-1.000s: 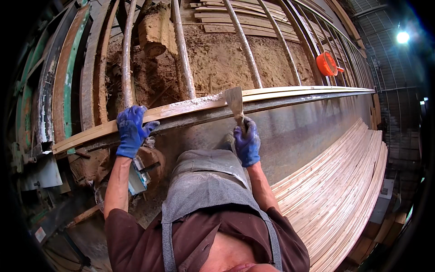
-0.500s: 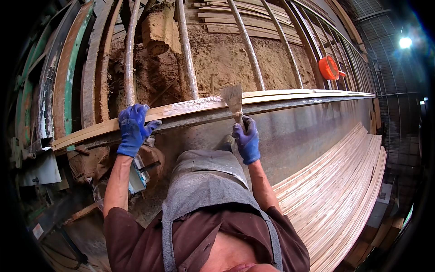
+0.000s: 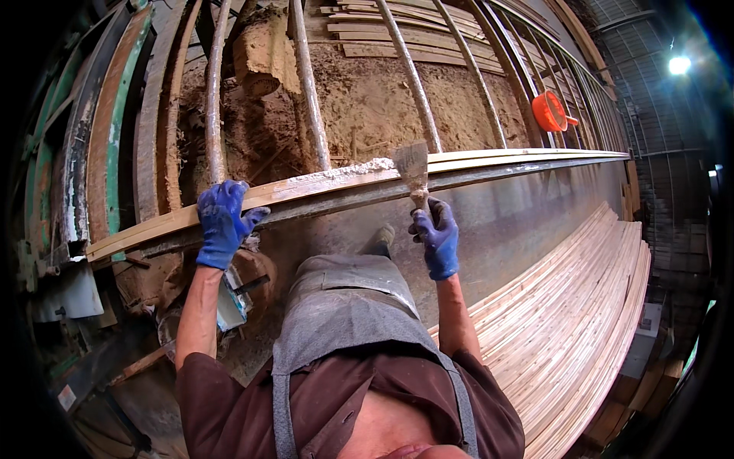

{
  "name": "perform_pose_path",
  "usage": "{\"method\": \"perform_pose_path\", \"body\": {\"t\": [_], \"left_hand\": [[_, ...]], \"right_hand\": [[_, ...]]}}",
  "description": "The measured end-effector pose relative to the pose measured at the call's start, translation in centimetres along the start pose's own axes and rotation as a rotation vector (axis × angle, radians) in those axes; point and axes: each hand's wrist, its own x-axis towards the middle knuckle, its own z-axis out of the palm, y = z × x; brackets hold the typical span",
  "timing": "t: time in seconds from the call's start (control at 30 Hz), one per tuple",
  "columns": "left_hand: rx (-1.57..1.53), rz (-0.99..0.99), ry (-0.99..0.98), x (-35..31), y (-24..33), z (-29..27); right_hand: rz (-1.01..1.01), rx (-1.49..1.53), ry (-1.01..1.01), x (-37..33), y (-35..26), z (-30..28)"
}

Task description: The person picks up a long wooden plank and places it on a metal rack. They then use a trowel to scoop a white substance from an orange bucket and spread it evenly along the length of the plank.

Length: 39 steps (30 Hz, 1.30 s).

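Observation:
Long pale wooden strips, lying side by side, run across the front edge of a metal rack. My left hand, in a blue glove, is closed over the strips toward their left end, thumb apart. A putty knife with a wide, stained blade is in my right hand, also gloved in blue. Its blade rises over the strips near their middle; I cannot tell whether it touches them. Whitish paste lies on the strips' top, left of the blade.
Metal rack bars stretch away over a dirt-covered floor. An orange scoop sits on the rack at right. A large stack of wooden strips lies at lower right. Green-edged machinery stands at left, with a white-and-blue container below.
My right hand and the putty knife have moved right along the strips. Paste now shows where the blade was. My left hand stays at nearly the same place.

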Motion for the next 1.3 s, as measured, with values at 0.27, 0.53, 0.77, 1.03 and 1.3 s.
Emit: {"method": "perform_pose_path", "body": {"t": [0.27, 0.53, 0.77, 1.03, 1.3], "left_hand": [[-0.002, 0.003, -0.023, 0.1, 0.1, -0.2], [-0.022, 0.019, 0.04, 0.1, 0.0, 0.0], [-0.01, 0.01, 0.05, 0.2, -0.2, 0.1], [0.0, -0.023, 0.032, 0.0, 0.2, 0.1], [-0.047, -0.083, -0.06, -0.3, -0.2, 0.4]], "right_hand": [[-0.13, -0.192, 0.019, 0.4, 5.2, 1.5], [-0.337, -0.451, 0.175, 1.4, 5.4, 1.0], [-0.322, -0.421, 0.257, 2.5, 0.8, -2.0], [-0.594, -1.129, -0.206, 5.0, -12.7, -0.2], [-0.824, -1.532, -0.641, 9.5, -16.4, 5.6]]}}
